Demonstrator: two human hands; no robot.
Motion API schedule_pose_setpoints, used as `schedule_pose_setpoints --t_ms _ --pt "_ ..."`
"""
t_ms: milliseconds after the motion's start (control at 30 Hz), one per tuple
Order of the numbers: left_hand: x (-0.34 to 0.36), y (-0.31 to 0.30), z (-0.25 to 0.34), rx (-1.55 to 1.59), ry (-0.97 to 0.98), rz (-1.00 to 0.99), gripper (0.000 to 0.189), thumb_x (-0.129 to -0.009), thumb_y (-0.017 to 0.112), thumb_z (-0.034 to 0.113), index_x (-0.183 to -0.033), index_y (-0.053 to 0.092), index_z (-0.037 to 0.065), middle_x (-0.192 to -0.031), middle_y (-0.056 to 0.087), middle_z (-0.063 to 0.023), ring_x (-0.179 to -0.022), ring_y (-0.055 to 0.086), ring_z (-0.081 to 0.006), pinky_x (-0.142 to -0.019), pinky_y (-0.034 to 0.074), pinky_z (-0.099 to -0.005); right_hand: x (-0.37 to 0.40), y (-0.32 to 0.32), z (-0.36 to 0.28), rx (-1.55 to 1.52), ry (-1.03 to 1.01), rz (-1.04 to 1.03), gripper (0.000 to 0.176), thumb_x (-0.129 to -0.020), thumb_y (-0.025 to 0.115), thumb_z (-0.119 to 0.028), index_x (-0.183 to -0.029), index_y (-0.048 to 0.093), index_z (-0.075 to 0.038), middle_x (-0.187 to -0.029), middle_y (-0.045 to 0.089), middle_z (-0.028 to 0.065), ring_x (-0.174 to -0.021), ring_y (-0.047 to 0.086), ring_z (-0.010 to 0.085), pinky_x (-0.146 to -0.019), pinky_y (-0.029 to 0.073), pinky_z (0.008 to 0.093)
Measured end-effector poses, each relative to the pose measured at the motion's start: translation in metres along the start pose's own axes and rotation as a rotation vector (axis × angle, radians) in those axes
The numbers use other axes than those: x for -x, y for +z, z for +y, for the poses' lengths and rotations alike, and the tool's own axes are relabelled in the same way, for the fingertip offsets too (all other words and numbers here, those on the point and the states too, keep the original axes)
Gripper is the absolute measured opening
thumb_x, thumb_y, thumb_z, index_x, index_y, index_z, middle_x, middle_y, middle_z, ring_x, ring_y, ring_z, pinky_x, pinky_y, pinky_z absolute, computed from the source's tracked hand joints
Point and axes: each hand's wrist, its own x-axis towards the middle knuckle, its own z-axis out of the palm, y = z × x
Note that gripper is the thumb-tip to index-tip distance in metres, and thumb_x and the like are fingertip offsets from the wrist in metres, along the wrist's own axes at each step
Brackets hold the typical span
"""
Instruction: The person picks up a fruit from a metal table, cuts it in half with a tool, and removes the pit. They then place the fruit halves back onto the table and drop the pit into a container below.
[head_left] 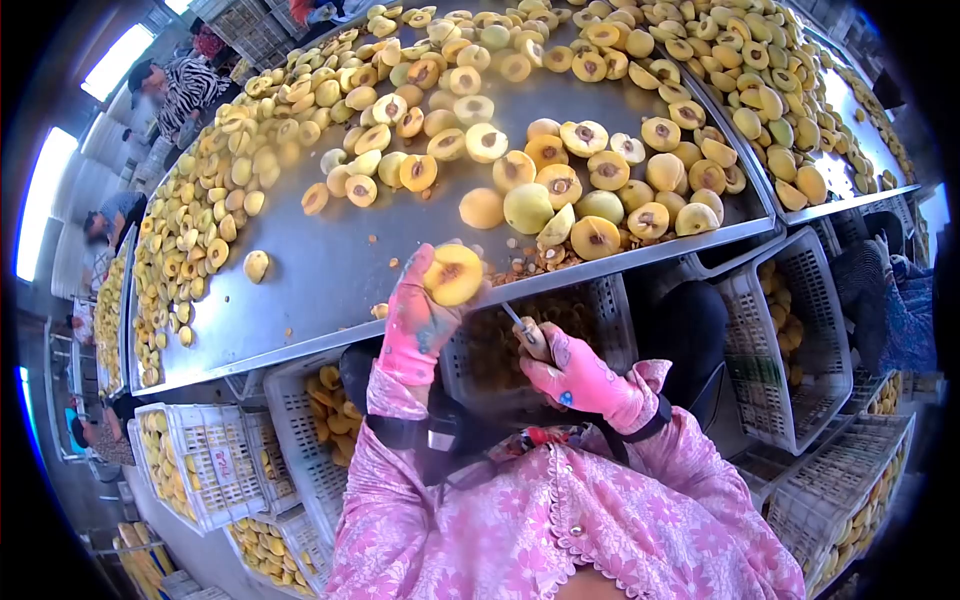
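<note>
My left hand (415, 325), in a pink glove, is closed around a yellow peach half (453, 275), its cut face with the reddish-brown centre turned up. It is just above the front rim of the metal table (270, 315). My right hand (590, 380), also in a pink glove, grips a small pitting tool by its wooden handle (536, 341). The tool's thin metal shaft points up and left, apart from the peach half. Pit fragments (535, 262) lie on the table near the rim, beside more halves (595, 237) and a whole greenish peach (528, 208).
Peach halves (230, 165) heap along the table's left and back. A second table (845, 100) adjoins at right. Under the rim stands a crate (612, 310) with peach pieces; more crates (225, 470) (745, 340) flank my legs. A person in stripes (190, 90) works at left.
</note>
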Motion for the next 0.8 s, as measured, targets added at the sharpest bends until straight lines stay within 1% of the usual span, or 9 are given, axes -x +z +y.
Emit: schedule_pose_setpoints --t_ms 100,133,233,300,333,433,533,633,800 --pt "0.019 0.010 -0.025 -0.038 0.019 0.043 0.048 -0.090 0.053 0.035 -0.120 0.048 -0.002 -0.116 0.054 -0.0211 -0.099 0.058 -0.0332 -0.085 0.050 -0.0448 0.002 0.003 -0.017 0.022 -0.018 0.061 0.022 -0.082 0.059 -0.014 -0.096 0.046 -0.002 -0.073 0.055 0.0179 -0.065 0.055 0.0348 -0.060 0.044 0.0373" --pt "0.023 0.011 -0.031 -0.037 0.022 0.020 0.048 -0.090 0.052 0.034 -0.121 0.047 -0.002 -0.115 0.055 -0.0203 -0.099 0.059 -0.0327 -0.085 0.050 -0.0441 0.004 0.004 -0.020 0.017 -0.041 0.060 0.019 -0.086 0.056 -0.010 -0.101 0.046 -0.004 -0.068 0.049 0.0044 -0.053 0.048 0.0120 -0.050 0.041 0.0280" --pt "0.036 0.021 -0.043 -0.045 0.053 0.001 0.045 -0.092 0.050 0.031 -0.123 0.046 -0.002 -0.114 0.056 -0.0182 -0.098 0.059 -0.0317 -0.087 0.049 -0.0433 0.007 0.012 -0.011 0.119 -0.211 0.163 0.022 -0.084 0.058 -0.008 -0.103 0.046 -0.003 -0.069 0.049 0.0096 -0.061 0.052 0.0179 -0.058 0.044 0.0322" --pt "0.042 0.024 -0.047 -0.070 0.090 -0.008 0.043 -0.092 0.048 0.029 -0.123 0.046 -0.001 -0.114 0.056 -0.0182 -0.098 0.059 -0.0313 -0.087 0.048 -0.0437 0.011 0.015 -0.012 0.126 -0.189 0.170 0.023 -0.083 0.058 -0.006 -0.103 0.046 -0.002 -0.072 0.050 0.0129 -0.066 0.054 0.0253 -0.062 0.044 0.0340" --pt "0.048 0.027 -0.046 -0.107 0.080 -0.056 0.040 -0.096 0.043 0.025 -0.125 0.043 -0.003 -0.121 0.053 -0.0169 -0.111 0.053 -0.0266 -0.095 0.044 -0.0375 0.012 0.016 -0.012 0.129 -0.178 0.175 0.024 -0.083 0.058 -0.006 -0.103 0.046 -0.001 -0.073 0.051 0.0146 -0.068 0.055 0.0289 -0.064 0.045 0.0349" --pt "0.051 0.029 -0.052 -0.038 0.084 -0.057 0.039 -0.096 0.042 0.026 -0.122 0.046 -0.003 -0.120 0.054 -0.0165 -0.109 0.054 -0.0246 -0.095 0.044 -0.0354 0.017 0.019 -0.013 0.186 -0.217 0.213 0.022 -0.083 0.058 -0.005 -0.101 0.046 -0.001 -0.077 0.054 0.0171 -0.073 0.056 0.0380 -0.064 0.045 0.0355" --pt "0.049 0.028 -0.063 -0.105 0.152 0.026 0.036 -0.095 0.041 0.025 -0.118 0.051 -0.002 -0.114 0.057 -0.0161 -0.106 0.055 -0.0232 -0.093 0.044 -0.0334 0.014 0.023 0.000 0.216 -0.242 0.243 0.022 -0.083 0.057 -0.005 -0.100 0.044 0.000 -0.080 0.055 0.0185 -0.079 0.054 0.0439 -0.065 0.045 0.0364" --pt "0.047 0.025 -0.069 -0.168 0.203 0.064 0.038 -0.093 0.046 0.026 -0.119 0.050 0.000 -0.112 0.058 -0.0178 -0.100 0.058 -0.0294 -0.089 0.047 -0.0400 0.015 0.023 0.005 0.241 -0.317 0.265 0.018 -0.087 0.055 -0.013 -0.097 0.045 -0.002 -0.074 0.055 0.0183 -0.067 0.057 0.0380 -0.057 0.044 0.0406" --pt "0.043 0.021 -0.073 -0.428 0.252 0.076 0.034 -0.093 0.046 0.026 -0.113 0.053 -0.001 -0.107 0.061 -0.0170 -0.094 0.060 -0.0252 -0.085 0.048 -0.0349 0.020 0.011 -0.005 0.134 -0.129 0.081 0.012 -0.090 0.052 -0.012 -0.093 0.045 -0.003 -0.068 0.053 0.0110 -0.057 0.051 0.0237 -0.054 0.042 0.0376"
